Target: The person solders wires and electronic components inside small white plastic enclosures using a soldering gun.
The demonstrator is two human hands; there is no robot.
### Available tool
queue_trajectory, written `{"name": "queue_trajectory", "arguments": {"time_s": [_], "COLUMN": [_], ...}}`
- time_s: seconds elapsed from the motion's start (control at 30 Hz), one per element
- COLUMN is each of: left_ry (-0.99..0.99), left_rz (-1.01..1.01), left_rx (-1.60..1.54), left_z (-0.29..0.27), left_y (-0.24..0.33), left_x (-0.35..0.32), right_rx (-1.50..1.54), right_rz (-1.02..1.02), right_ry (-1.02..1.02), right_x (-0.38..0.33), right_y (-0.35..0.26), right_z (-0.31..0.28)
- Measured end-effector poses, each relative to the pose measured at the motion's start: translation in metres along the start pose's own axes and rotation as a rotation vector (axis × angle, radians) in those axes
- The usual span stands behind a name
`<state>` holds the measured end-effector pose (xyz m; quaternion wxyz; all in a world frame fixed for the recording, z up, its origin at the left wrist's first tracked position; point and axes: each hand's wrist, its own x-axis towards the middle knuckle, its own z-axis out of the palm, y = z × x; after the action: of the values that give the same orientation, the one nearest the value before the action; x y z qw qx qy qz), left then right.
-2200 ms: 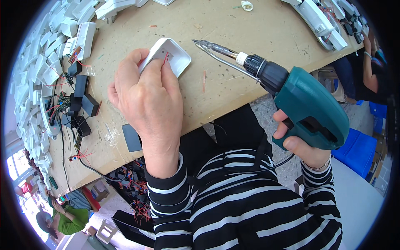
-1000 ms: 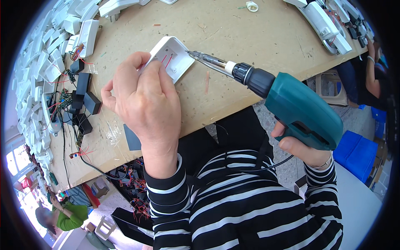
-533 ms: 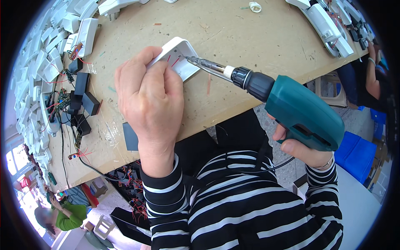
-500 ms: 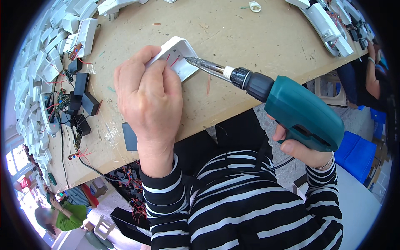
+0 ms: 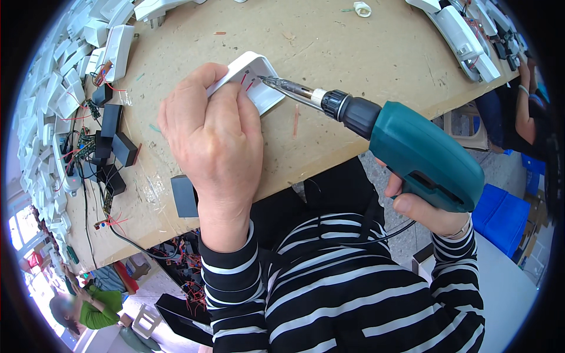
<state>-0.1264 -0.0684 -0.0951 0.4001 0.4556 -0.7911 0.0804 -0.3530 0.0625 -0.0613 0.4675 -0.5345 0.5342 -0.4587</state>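
White plastic housing (image 5: 250, 79), rectangular with rounded corners, sits tilted on the plywood workbench (image 5: 353, 53) near its middle; a few short red wires show on the open face. Left hand (image 5: 215, 141) is clamped over its near end, fingers curled and pressing it down, so most of the part is hidden. Right hand (image 5: 421, 209) is wrapped around the grip of a teal electric screwdriver (image 5: 412, 150), and the long bit tip touches the housing's face just beside the red wires.

Around it: black boxy modules (image 5: 120, 147) and wired circuit bits along the left edge, a heap of white housings (image 5: 70, 76) beyond them, more white parts (image 5: 465, 35) at the top right. Another person's arm (image 5: 524, 88) shows at the far right.

Compared with two seconds ago, the bit has come in from hovering well off to the right and now sits on the part, and the housing is tipped up more under the hand.
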Motion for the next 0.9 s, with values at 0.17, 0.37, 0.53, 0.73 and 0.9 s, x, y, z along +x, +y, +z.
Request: {"name": "queue_trajectory", "arguments": {"time_s": [0.17, 0.37, 0.53, 0.73, 0.9], "left_ry": [-0.013, -0.006, 0.004, 0.005, 0.008], "left_rz": [-0.019, -0.038, -0.038, -0.028, -0.030], "left_rx": [0.004, -0.010, -0.014, -0.006, -0.007], "left_z": [0.000, 0.001, 0.002, 0.002, 0.003], "left_y": [0.001, 0.001, 0.001, 0.000, 0.000], "left_x": [0.000, 0.000, -0.001, -0.001, -0.001], "right_rx": [-0.014, -0.123, -0.198, -0.295, -0.364], "right_rz": [-0.014, -0.061, 0.062, 0.108, 0.093], "right_ry": [-0.003, -0.005, -0.007, -0.049, -0.087], "right_x": [0.006, 0.009, 0.011, 0.012, 0.016], "right_y": [-0.001, -0.004, -0.011, -0.016, -0.018], "right_z": [0.004, 0.005, 0.006, 0.004, 0.003]}}
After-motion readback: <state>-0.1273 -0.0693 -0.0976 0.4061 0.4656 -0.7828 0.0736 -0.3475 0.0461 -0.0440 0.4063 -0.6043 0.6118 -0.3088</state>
